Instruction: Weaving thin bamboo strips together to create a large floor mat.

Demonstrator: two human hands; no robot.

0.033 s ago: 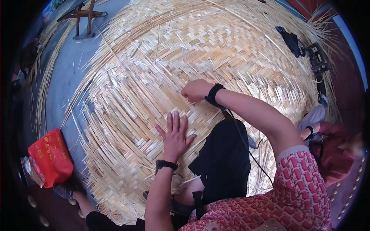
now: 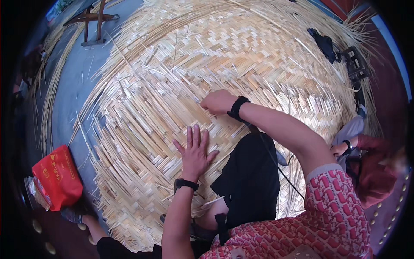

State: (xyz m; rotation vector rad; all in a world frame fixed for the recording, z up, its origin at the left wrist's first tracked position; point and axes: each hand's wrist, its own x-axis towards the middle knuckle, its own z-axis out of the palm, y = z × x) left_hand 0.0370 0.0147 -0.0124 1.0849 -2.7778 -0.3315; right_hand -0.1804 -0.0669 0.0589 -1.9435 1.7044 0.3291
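A large mat (image 2: 233, 41) of pale, flat strips, perhaps bamboo, spreads under both hands in a zigzag weave. My left hand (image 2: 195, 157) lies flat on it with fingers spread, holding nothing. Ahead and to the right, my right hand (image 2: 218, 102) is closed low over the mat, knuckles up. Its fingertips are hidden, so whatever it may grip does not show. Long parallel strips (image 2: 129, 134) lie to the left of both hands, with gaps between some of them.
A red bag (image 2: 58, 177) stands at the left. At the far left is a wooden stand (image 2: 98, 23). Another person's hand (image 2: 339, 148) shows at the right edge. Farther off lie a black cloth-like thing (image 2: 323, 45) and a dark plastic frame (image 2: 355, 64). A cable (image 2: 290, 183) hangs beside my knee.
My right hand has shifted very slightly left, still closed. The left hand stays in nearly the same place on the mat.
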